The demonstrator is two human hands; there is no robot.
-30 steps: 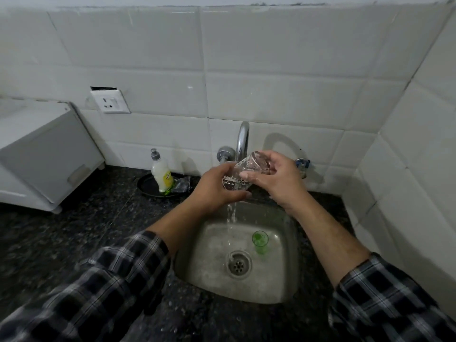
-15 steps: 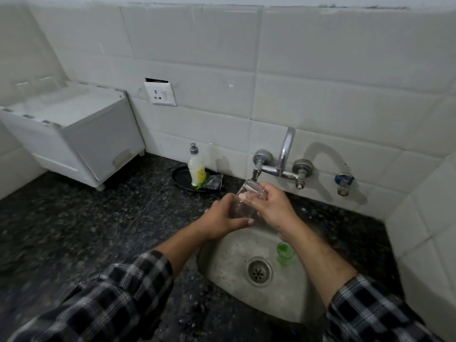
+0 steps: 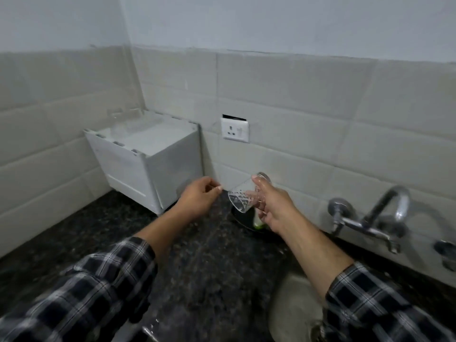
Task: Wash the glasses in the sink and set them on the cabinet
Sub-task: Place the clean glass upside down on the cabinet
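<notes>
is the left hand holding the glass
No, the clear glass is gripped only by the right hand; the left hand is apart from it, empty.

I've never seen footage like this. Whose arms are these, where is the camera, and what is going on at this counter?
There is no machine here: a person wears a wide-angle camera on the head, so you look down along their own two arms in checked sleeves. The right hand holds a clear glass, tipped on its side with its mouth toward the left. The left hand is loosely curled and holds nothing. Both reach over a dark speckled counter toward a white cabinet in the corner, which has blurred clear glassware on its top. Behind the glass sits a black dish. On the tiled wall are a socket and, at right, a metal tap. A corner of the sink shows at the bottom.
</notes>
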